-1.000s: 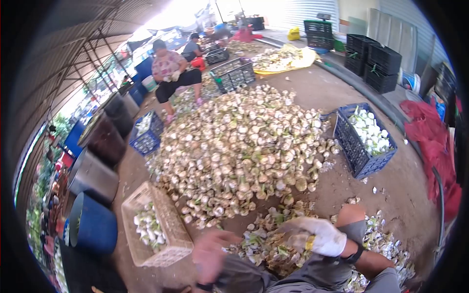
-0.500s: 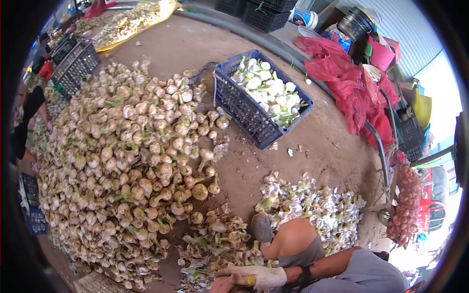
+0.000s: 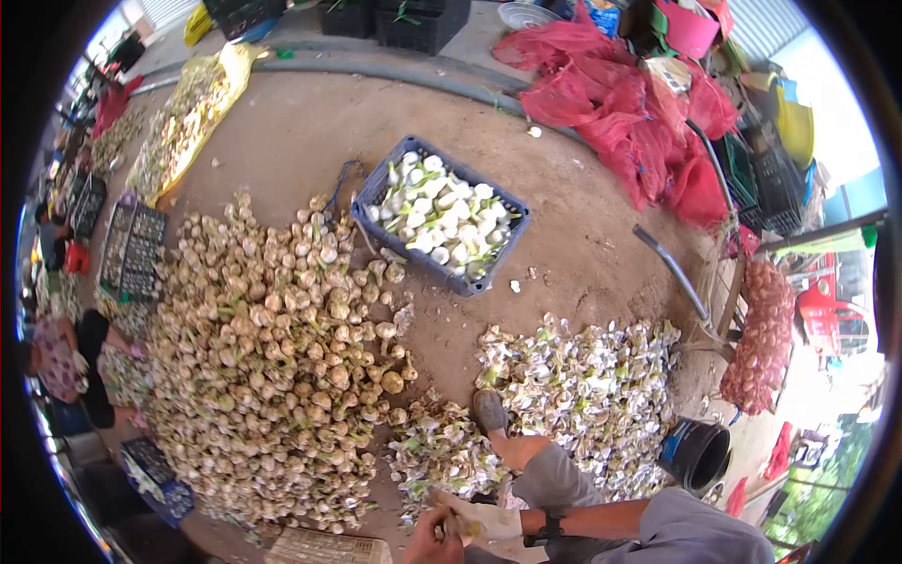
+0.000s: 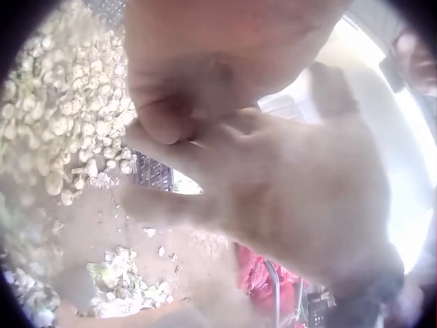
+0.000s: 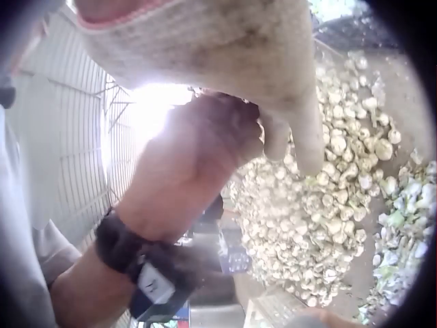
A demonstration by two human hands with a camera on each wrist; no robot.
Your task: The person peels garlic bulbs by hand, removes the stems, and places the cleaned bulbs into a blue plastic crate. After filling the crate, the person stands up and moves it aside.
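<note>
Both hands meet at the bottom edge of the head view, over my lap. My right hand (image 3: 484,522) wears a white work glove (image 5: 225,41), its fingers (image 4: 147,201) held out straight and spread. My bare left hand (image 3: 423,543) is curled against that glove (image 4: 293,205), and its thumb (image 4: 164,116) pinches one gloved finger. Nothing else shows between the hands. A large heap of unpeeled garlic bulbs (image 3: 272,348) lies on the dirt floor ahead to the left. Beyond it stands a blue crate (image 3: 512,235) of white cleaned bulbs. Garlic trimmings (image 3: 583,395) are piled by my shoe (image 3: 489,411).
Red mesh sacks (image 3: 639,122) are heaped at the back right, and a filled net sack (image 3: 761,338) stands on the right. A black bucket (image 3: 700,456) is near my right side, a woven basket (image 3: 329,547) at the bottom. Black crates (image 3: 132,249) and a seated person (image 3: 56,357) are far left.
The head view has swung right, from the seated workers to the blue crate and red sacks. My hands have come together at the bottom edge, the bare left one now on the glove.
</note>
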